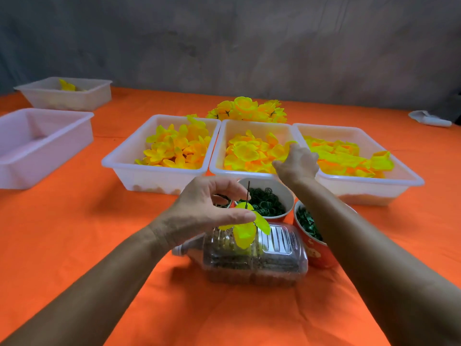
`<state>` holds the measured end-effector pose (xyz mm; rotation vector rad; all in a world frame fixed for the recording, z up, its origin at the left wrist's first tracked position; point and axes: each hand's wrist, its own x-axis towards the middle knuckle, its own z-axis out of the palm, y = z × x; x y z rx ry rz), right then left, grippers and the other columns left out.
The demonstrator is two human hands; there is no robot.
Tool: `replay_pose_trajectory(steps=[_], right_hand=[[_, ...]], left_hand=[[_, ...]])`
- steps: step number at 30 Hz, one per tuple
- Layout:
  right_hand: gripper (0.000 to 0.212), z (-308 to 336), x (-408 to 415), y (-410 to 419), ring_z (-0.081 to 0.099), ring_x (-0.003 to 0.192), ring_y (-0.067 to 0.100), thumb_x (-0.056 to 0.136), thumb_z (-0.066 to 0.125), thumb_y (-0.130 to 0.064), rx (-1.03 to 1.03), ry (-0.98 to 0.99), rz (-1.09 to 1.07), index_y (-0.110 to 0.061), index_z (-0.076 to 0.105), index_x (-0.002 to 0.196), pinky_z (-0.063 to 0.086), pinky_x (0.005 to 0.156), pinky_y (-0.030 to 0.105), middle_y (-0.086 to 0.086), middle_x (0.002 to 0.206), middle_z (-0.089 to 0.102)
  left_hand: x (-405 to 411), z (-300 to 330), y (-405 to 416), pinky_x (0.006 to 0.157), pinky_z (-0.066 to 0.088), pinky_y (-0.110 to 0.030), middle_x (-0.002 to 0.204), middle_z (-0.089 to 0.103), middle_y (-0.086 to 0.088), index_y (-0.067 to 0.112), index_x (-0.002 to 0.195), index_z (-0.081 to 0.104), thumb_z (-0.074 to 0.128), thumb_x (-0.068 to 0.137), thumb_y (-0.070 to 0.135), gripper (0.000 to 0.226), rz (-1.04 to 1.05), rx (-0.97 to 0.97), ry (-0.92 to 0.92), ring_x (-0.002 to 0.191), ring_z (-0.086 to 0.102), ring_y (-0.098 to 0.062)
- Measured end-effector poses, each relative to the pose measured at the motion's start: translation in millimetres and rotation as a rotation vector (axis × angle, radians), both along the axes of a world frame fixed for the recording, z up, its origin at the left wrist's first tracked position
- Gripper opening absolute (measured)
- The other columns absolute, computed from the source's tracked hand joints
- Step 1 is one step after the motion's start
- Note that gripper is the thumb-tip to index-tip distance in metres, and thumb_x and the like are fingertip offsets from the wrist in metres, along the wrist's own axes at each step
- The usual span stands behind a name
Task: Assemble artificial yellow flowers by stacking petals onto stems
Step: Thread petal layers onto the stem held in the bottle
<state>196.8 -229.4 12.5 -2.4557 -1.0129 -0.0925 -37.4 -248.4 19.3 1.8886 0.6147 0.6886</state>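
Pinching a thin dark stem (248, 196) with yellow petals (245, 229) threaded on it, the left hand (212, 206) hovers above a clear plastic bottle (254, 255) lying on the orange counter (87, 233). The right hand (296, 163) reaches into the middle petal tray (219, 146), fingers on a petal; whether it grips, I cannot tell.

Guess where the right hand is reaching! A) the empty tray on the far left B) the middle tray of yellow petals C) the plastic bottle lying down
B: the right hand is stretched over the middle tray, fingers down among its yellow petals.
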Motion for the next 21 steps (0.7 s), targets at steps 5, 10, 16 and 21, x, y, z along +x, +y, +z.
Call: replay_pose_trajectory(steps=[5,10,16,21], right_hand=[[0.018,12.0,-30.5,-45.3,0.064,0.097,0.018,0.085,0.069,-0.019,0.343,0.377,0.400,-0.013,0.071,0.101,0.051,0.083,0.026,0.005,0.101,0.071],[0.010,6.5,-51.4,-83.4,0.062,0.063,0.005,0.083,0.069,-0.006,0.343,0.712,0.657,-0.013,0.072,0.078,0.047,0.058,0.016,0.000,0.070,0.070],[0.011,2.4,-26.8,-67.3,0.065,0.083,0.015,0.079,0.071,-0.006,0.050,0.227,0.543,-0.009,0.076,0.089,0.051,0.081,0.030,0.008,0.089,0.073],[0.012,-4.7,-32.9,-42.9,0.060,0.094,0.031,0.078,0.067,-0.011,-0.308,-0.125,0.562,-0.014,0.072,0.088,0.041,0.063,0.029,0.011,0.090,0.066]], left_hand=[[5.8,-7.0,-6.3,0.092,0.049,-0.036,0.090,0.072,0.002,0.016,0.070,0.073,0.086,0.061,0.020,0.016,0.074,0.147,-0.038,0.092,0.067,-0.012],[5.0,-8.1,-3.7,0.091,0.050,-0.038,0.089,0.071,0.001,0.015,0.070,0.075,0.083,0.066,0.009,0.011,0.045,0.094,-0.045,0.092,0.066,-0.014],[4.8,-6.2,-2.5,0.095,0.048,-0.047,0.087,0.071,0.000,0.022,0.067,0.076,0.083,0.062,0.012,0.013,0.023,0.032,-0.067,0.094,0.066,-0.019],[5.7,-7.0,-2.4,0.093,0.048,-0.049,0.087,0.071,0.001,0.022,0.067,0.076,0.082,0.057,0.026,0.012,0.028,0.043,-0.064,0.094,0.065,-0.017]])
